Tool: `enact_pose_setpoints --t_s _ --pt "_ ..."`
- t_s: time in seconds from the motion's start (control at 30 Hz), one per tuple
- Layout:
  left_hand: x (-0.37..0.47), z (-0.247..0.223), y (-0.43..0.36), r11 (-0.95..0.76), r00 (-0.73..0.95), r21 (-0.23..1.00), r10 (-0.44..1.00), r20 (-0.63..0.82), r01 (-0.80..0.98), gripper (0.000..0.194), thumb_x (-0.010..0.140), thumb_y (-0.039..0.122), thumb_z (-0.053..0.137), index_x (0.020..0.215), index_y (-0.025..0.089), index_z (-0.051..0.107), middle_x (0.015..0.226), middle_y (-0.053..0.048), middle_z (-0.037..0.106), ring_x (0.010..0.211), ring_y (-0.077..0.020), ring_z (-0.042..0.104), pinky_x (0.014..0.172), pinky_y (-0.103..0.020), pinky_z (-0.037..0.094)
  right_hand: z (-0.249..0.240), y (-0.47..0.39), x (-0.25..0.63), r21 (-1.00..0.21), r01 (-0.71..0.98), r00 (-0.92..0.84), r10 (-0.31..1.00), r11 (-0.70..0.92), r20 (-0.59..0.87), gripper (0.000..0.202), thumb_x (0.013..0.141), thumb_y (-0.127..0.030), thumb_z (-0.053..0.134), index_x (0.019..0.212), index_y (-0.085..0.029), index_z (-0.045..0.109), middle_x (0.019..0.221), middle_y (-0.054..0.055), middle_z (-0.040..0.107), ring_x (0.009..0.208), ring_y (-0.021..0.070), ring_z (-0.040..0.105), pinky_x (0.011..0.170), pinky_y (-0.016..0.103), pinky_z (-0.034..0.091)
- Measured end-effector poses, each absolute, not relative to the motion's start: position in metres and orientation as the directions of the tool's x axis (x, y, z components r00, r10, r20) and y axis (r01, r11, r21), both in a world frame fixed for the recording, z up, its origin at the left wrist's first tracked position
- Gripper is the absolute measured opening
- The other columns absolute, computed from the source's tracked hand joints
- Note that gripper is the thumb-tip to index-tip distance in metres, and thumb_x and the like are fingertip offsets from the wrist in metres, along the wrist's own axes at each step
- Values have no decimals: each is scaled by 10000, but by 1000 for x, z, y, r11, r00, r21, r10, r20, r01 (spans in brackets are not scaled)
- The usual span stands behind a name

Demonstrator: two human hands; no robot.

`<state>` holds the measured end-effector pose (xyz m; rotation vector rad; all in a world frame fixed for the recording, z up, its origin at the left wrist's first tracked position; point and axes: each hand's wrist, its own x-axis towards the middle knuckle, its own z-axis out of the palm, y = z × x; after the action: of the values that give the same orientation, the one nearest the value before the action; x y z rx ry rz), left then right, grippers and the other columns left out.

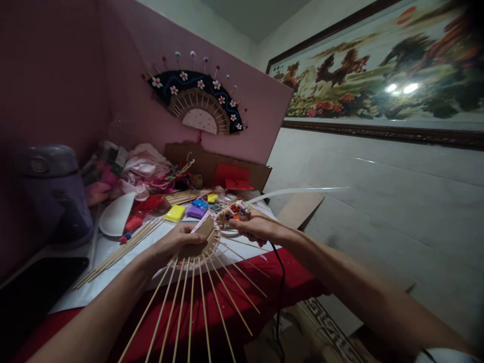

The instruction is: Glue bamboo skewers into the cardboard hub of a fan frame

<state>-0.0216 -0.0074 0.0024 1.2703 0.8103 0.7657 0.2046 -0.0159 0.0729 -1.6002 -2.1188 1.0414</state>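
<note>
My left hand (186,238) is closed on a half-round cardboard piece (206,244), its thumb on the brown face. Several thin wooden sticks (192,302) fan out from the curved edge toward me. My right hand (259,226) is wrapped round a glue gun (236,213) with a patterned cover and a small red light. A long clear glue stick (295,190) juts from its back, and a black cord (282,282) hangs down. The gun's front end is at the cardboard's right edge; whether they touch is unclear.
Yellow clay packets (175,213), a purple packet (196,212), loose sticks (124,252) and a white bowl (116,216) lie on the table. A purple bottle (56,194) and a dark phone (45,282) are at left. A finished fan (200,101) is on the pink board behind.
</note>
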Motion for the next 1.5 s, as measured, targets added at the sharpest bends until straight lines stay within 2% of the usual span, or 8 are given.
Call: enact_pose_setpoints --t_s 0.27,0.4,1.03,1.33,1.5 --pt "-23 1 -8 137 492 988 866 -86 -68 281 626 309 691 819 105 668 676 -62 660 539 -129 565 507 -221 381 70 -18 209 -627 765 -338 920 146 -200 589 638 -759 414 556 -176 433 449 -19 433 315 77 413 269 207 365" --pt "-22 1 -8 136 491 988 868 -81 -77 241 624 293 692 774 107 664 647 -50 649 520 -119 556 493 -211 376 70 -19 208 -639 757 -333 923 140 -193 580 641 -753 418 560 -179 432 443 -27 425 311 69 395 267 201 357" --pt "-22 -3 -6 137 490 988 868 -82 -76 277 626 303 695 812 101 661 674 -59 663 540 -133 574 507 -219 383 68 -20 211 -645 754 -321 926 123 -199 579 635 -758 420 599 -180 436 453 -37 420 311 61 388 260 191 348" --pt "-22 -4 -5 143 507 988 857 -93 -61 258 629 289 685 796 93 665 646 -64 655 516 -133 564 492 -226 377 75 -23 210 -651 756 -316 909 68 -272 570 621 -746 461 593 -177 454 426 -47 399 314 61 374 262 184 334" --pt "-23 -5 -3 128 507 990 858 -81 -58 249 629 304 685 768 99 661 634 -55 646 505 -126 553 483 -220 369 74 -20 210 -671 735 -341 908 97 -242 543 643 -723 467 605 -183 434 434 -57 383 308 57 358 256 187 330"
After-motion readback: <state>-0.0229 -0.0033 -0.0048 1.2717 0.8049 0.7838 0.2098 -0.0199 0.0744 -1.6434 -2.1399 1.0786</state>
